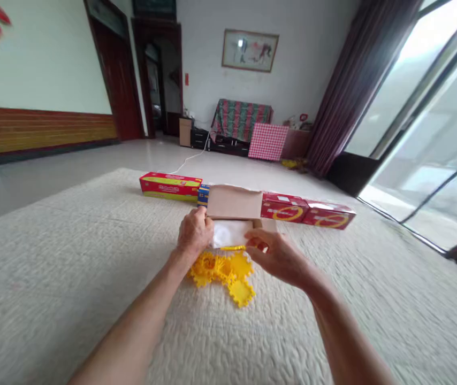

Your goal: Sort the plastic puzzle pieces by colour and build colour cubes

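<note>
An open cardboard box (234, 203) stands in front of me with its lid flap raised. Inside it lies a white packet (228, 233), perhaps plastic or paper. My left hand (196, 230) is closed on the box's left side. At the front right of the box, my right hand (274, 252) has its fingers curled round the end of a flat yellow piece (232, 248), seen edge-on; its far end points left across the box's front. Nearer to me, several yellow toothed discs (241, 291) lie in a loose pile on the quilted cover.
A red and yellow-green box (170, 185) and a partly hidden blue box (203, 195) stand behind on the left. Two dark red boxes (284, 207) continue the row on the right. The quilted cover (92, 267) spreads around them. Low furniture under a patterned cloth (242, 118) stands by the far wall.
</note>
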`<move>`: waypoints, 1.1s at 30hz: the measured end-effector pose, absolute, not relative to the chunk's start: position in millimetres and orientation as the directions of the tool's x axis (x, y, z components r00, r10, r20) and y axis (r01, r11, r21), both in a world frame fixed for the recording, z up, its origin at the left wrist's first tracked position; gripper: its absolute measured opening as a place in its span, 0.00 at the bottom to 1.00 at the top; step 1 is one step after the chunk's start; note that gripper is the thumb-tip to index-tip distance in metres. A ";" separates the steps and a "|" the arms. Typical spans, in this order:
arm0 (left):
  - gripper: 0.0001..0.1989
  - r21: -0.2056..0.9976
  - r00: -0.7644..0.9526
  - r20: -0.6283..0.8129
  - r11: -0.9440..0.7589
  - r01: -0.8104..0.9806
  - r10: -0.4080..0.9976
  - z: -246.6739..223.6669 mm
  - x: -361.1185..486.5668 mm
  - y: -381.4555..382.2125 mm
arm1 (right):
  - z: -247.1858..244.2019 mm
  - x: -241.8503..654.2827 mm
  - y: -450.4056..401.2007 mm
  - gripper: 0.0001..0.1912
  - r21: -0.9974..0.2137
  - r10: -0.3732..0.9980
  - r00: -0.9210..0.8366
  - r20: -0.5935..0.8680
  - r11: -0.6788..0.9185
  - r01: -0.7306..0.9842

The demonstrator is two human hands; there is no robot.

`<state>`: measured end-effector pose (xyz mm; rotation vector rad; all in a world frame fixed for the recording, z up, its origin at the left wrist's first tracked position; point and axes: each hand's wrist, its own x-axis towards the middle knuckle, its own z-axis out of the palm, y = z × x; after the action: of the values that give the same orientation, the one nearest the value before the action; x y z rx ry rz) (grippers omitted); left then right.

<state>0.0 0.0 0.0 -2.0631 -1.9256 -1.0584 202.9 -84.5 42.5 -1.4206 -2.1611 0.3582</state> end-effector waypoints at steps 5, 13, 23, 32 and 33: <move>0.08 0.379 -0.049 0.582 -0.218 0.899 0.812 3.2 3.3 -2.6 | 34.8 198.2 -80.4 0.21 -0.355 0.848 -0.430 0.310 0.522 0.775; 0.07 0.437 -0.049 0.599 -0.275 0.857 0.799 3.9 4.4 -3.5 | 27.5 195.1 -75.5 0.13 -0.266 0.864 -0.449 0.226 0.498 0.825; 0.08 0.439 -0.076 0.568 -0.224 0.870 0.820 -1.5 1.6 0.6 | 22.8 207.7 -66.5 0.15 -0.296 0.853 -0.431 0.295 0.511 0.807; 0.08 0.473 -0.060 0.525 -0.232 0.850 0.849 -6.1 4.1 1.5 | 16.7 198.9 -69.4 0.11 -0.337 0.826 -0.459 0.327 0.556 0.760; 0.08 0.477 -0.057 0.523 -0.236 0.847 0.850 -6.4 4.3 1.4 | 15.0 196.8 -69.8 0.11 -0.351 0.838 -0.444 0.316 0.539 0.766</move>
<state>4.3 1.4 -6.4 -2.1598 -1.9440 -1.2059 196.8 -69.8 15.0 -1.3033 -2.3272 0.2148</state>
